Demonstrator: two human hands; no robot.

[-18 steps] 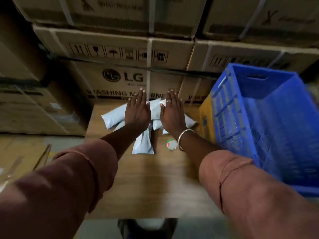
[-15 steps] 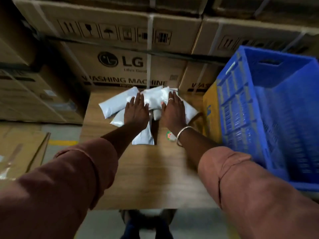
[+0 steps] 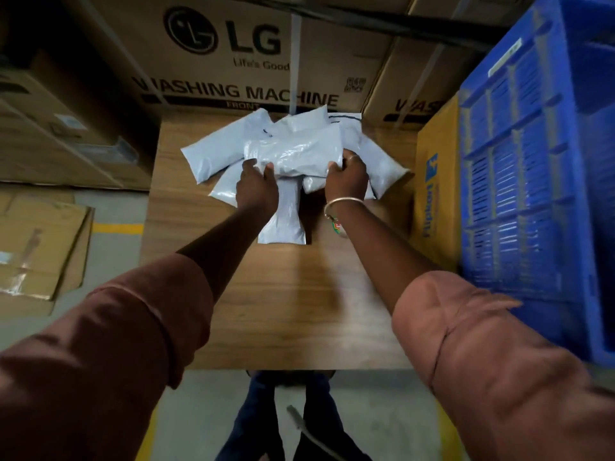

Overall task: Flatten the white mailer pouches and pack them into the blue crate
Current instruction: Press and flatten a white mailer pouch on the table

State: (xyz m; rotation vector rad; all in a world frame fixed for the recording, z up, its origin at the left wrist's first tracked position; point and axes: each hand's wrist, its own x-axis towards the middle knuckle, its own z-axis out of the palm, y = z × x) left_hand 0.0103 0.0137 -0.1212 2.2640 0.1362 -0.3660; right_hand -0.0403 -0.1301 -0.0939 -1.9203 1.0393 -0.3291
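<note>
Several white mailer pouches [image 3: 216, 151] lie in an overlapping heap at the far end of a wooden table [image 3: 266, 294]. One crinkled white pouch [image 3: 296, 153] sits on top of the heap, held at both ends. My left hand [image 3: 256, 186] grips its left end and my right hand [image 3: 347, 176], with a bangle at the wrist, grips its right end. The blue crate [image 3: 532, 161] stands at the table's right side, its slatted wall facing me; its inside is out of sight.
Large cardboard washing-machine boxes [image 3: 233, 61] are stacked just behind the table. A yellow-brown carton [image 3: 436, 181] stands between the table and the crate. Flattened cardboard [image 3: 40, 247] lies on the floor at left. My legs show below the table's near edge.
Both hands were pressing flat on the pouch heap. Now their fingers have closed on the ends of the top pouch. The view has tipped further down toward the table.
</note>
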